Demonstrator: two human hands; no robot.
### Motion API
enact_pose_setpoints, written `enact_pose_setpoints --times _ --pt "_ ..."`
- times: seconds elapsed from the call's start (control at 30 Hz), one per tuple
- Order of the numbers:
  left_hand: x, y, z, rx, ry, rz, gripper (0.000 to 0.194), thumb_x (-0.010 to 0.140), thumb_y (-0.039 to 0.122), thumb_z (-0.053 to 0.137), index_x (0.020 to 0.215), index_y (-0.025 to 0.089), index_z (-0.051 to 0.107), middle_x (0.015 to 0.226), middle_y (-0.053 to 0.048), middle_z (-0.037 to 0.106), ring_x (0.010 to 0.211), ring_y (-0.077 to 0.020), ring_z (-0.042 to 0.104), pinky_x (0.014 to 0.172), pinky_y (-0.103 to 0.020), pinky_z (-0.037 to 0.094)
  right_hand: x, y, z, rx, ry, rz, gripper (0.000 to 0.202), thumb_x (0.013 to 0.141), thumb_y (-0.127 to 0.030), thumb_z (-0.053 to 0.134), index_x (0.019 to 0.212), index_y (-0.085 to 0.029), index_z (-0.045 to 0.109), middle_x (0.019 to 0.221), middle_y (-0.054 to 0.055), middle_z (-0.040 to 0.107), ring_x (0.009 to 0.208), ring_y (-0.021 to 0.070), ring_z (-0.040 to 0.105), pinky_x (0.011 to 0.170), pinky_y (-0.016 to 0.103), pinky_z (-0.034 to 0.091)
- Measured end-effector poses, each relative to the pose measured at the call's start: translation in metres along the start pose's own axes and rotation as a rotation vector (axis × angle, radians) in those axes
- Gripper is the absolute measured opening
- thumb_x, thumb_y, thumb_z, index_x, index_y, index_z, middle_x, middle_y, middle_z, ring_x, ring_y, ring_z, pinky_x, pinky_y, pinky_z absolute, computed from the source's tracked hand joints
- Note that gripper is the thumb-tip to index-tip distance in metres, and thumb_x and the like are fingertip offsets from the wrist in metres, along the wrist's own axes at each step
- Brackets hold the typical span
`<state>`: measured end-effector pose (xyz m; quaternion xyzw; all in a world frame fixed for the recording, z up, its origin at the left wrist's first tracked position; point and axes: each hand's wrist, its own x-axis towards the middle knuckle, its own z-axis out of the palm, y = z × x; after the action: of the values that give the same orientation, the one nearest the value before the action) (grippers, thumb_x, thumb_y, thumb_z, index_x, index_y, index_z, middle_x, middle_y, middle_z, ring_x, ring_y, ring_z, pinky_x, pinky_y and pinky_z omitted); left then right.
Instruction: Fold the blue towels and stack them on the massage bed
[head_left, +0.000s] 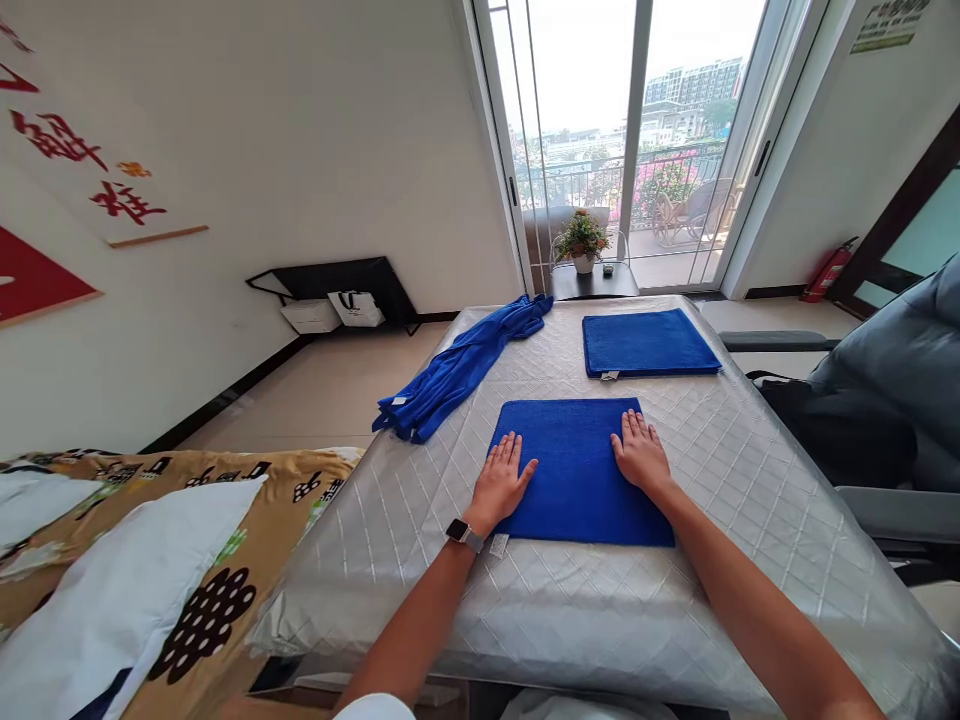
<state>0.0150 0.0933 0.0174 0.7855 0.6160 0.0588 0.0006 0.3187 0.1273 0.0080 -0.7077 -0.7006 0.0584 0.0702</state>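
Observation:
A blue towel (574,470) lies flat in front of me, with a small white tag at its near left corner. My left hand (501,483) rests on its left side, fingers stretched out, a watch on the wrist. On the right side of the same towel, my right hand (641,450) presses flat with the fingers extended. Behind it lies a neat folded stack of blue towels (649,343) with a white tag at the front edge. A loose, rumpled bunch of blue towels (469,370) stretches along the left side of the table.
A silvery quilted cover (375,570) drapes the table. To the left is a bed with a patterned sheet (292,500) and white pillow (142,580). A dark chair (900,380) stands at right; a potted plant (583,240) sits beyond the far edge, by the glass door.

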Motion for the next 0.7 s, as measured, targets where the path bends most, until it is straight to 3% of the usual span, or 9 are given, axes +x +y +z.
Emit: enact_pose_setpoints --times 0.1,0.37,0.43,0.57,0.7 --pt "-0.012 -0.012 0.0 -0.013 0.012 -0.058 0.074 0.107 0.058 0.021 0.162 0.008 0.028 0.168 -0.016 0.026 0.156 -0.0257 0.025 0.128 -0.045 0.025 -0.001 0.0 0.0 -0.026 0.015 0.002 0.069 0.107 -0.042 0.02 0.163 -0.004 0.023 0.171 0.012 0.018 0.159 0.0236 0.015 0.128 0.04 0.008" --pt "-0.014 -0.013 0.0 -0.068 0.083 -0.038 0.071 0.107 0.054 0.03 0.16 0.008 0.033 0.165 -0.02 0.032 0.155 -0.0296 0.029 0.125 -0.049 0.03 -0.014 -0.004 -0.022 -0.115 0.016 -0.02 0.063 0.106 -0.037 0.029 0.161 -0.006 0.033 0.169 0.014 0.025 0.157 0.0288 0.019 0.127 0.047 0.014" --pt "-0.015 -0.014 0.0 -0.07 0.1 -0.027 0.068 0.107 0.052 0.031 0.16 0.009 0.034 0.165 -0.02 0.034 0.154 -0.0297 0.03 0.125 -0.051 0.031 -0.03 0.0 -0.034 -0.115 0.035 -0.074 0.058 0.104 -0.035 0.037 0.156 -0.01 0.043 0.167 0.014 0.031 0.155 0.0311 0.025 0.126 0.05 0.019" --pt "-0.018 -0.011 -0.013 -0.058 0.159 -0.001 0.061 0.107 0.048 0.033 0.157 0.013 0.041 0.164 -0.018 0.037 0.153 -0.0298 0.034 0.125 -0.051 0.03 -0.082 0.014 -0.049 0.051 0.063 -0.213 0.037 0.102 -0.035 0.046 0.128 -0.02 0.068 0.142 0.014 0.061 0.127 0.028 0.059 0.107 0.043 0.047" --pt "-0.032 -0.005 -0.038 -0.114 0.17 0.002 0.051 0.107 0.047 0.037 0.145 0.019 0.056 0.141 -0.014 0.061 0.132 -0.0283 0.057 0.114 -0.047 0.045 -0.136 0.033 -0.043 0.288 0.025 -0.309 0.025 0.102 -0.035 0.05 0.101 -0.026 0.072 0.109 0.007 0.07 0.098 0.0219 0.068 0.088 0.036 0.056"
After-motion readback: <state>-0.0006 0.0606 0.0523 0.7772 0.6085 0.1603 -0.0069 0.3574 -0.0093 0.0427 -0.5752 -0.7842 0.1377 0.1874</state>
